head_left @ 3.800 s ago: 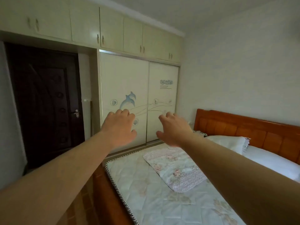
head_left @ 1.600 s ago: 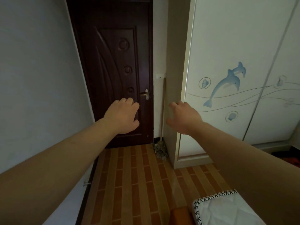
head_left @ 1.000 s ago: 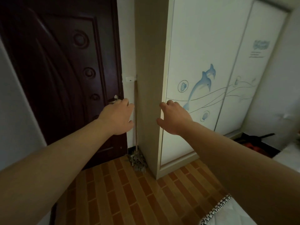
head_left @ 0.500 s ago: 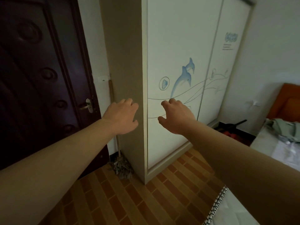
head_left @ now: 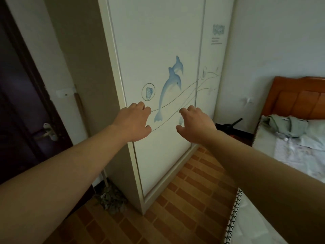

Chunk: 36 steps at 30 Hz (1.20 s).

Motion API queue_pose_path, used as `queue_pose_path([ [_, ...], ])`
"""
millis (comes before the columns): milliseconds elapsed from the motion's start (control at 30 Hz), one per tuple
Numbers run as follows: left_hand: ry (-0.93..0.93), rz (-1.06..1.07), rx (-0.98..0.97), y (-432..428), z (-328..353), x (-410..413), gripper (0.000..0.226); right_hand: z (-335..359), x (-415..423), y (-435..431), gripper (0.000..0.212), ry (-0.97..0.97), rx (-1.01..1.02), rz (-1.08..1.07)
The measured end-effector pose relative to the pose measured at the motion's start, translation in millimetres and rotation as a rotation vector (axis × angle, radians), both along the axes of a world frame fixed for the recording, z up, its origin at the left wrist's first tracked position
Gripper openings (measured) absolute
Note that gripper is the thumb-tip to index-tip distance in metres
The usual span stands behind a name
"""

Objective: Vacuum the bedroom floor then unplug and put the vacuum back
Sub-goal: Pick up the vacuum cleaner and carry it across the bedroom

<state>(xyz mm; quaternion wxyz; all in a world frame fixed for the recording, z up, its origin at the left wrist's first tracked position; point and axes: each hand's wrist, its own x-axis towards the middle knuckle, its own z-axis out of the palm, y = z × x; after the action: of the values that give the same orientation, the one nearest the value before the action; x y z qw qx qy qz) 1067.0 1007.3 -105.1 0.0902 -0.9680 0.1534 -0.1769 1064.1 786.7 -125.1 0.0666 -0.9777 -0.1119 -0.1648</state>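
Beyond, vacuum handle (head_left: 236, 122) aslant, tip upper right.

White wardrobe (head_left: 158, 41) – blue dolphins; brown brick-pattern floor (head_left: 184, 199); orange headboard (head_left: 299, 101) – dark door (head_left: 15, 103)

No legible text, blue heading (head_left: 218, 29) with fine print lines beneath on the right wardrobe door (head_left: 210, 64), too blurred to read
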Motion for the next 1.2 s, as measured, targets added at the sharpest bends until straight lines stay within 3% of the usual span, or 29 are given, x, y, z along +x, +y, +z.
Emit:
queue_pose_path([
  [333,0.068,-0.213,0.028,-51,-48,161,0.051,-33,111,-46,0.048,0.088,-0.007,-0.215],
  [500,0.068,-0.319,0.042,-64,-55,254,0.05,-36,178,-55,0.034,0.096,-0.013,-0.34],
  [667,0.076,-0.431,0.059,-87,-53,334,0.05,-33,224,-70,0.042,0.117,0.004,-0.478],
  [867,0.099,-0.563,0.065,-146,-68,389,0.052,-44,248,-111,0.055,0.176,0.007,-0.632],
  [1200,0.133,-0.678,0.139,-270,-103,469,0.049,-80,311,-224,0.048,0.207,0.055,-0.724],
])
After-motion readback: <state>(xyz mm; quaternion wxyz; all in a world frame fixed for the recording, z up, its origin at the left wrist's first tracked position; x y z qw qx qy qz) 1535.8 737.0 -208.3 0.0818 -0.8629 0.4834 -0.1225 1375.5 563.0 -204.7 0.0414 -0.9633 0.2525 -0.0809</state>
